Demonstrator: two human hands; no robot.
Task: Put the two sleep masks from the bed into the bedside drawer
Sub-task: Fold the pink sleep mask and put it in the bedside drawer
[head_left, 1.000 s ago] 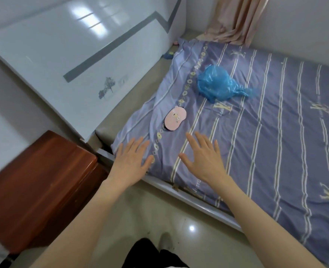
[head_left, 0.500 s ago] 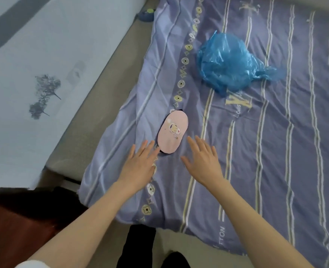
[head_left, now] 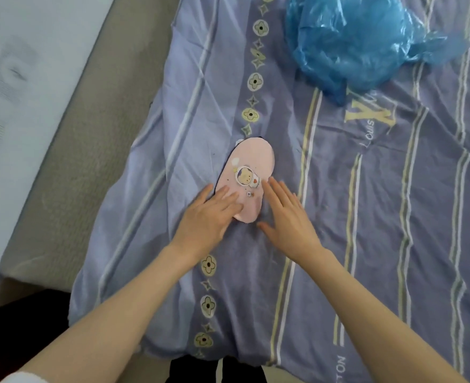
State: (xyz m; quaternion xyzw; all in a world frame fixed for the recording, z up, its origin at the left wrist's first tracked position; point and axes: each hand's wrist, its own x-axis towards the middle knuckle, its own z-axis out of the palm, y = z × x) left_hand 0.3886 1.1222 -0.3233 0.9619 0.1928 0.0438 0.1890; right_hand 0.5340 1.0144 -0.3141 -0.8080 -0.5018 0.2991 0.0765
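Observation:
A pink sleep mask (head_left: 252,164) with a small cartoon print lies flat on the purple striped bed sheet (head_left: 394,217). A dark edge shows beneath its top and left rim; whether that is a second mask I cannot tell. My left hand (head_left: 209,217) is spread flat with its fingertips resting on the mask's near left end. My right hand (head_left: 287,217) is spread flat on the sheet just right of the mask, fingertips at its edge. Neither hand grips anything. The bedside drawer is out of view.
A crumpled blue plastic bag (head_left: 361,42) lies on the sheet at the far right. Bare grey mattress (head_left: 90,150) shows left of the sheet, and a white headboard panel (head_left: 21,78) stands beyond it. The bed's near edge is at the bottom.
I have leaned in over the bed and the view has closed in. Both hands have advanced from the bed's near edge to the pink mask, the left now touching it.

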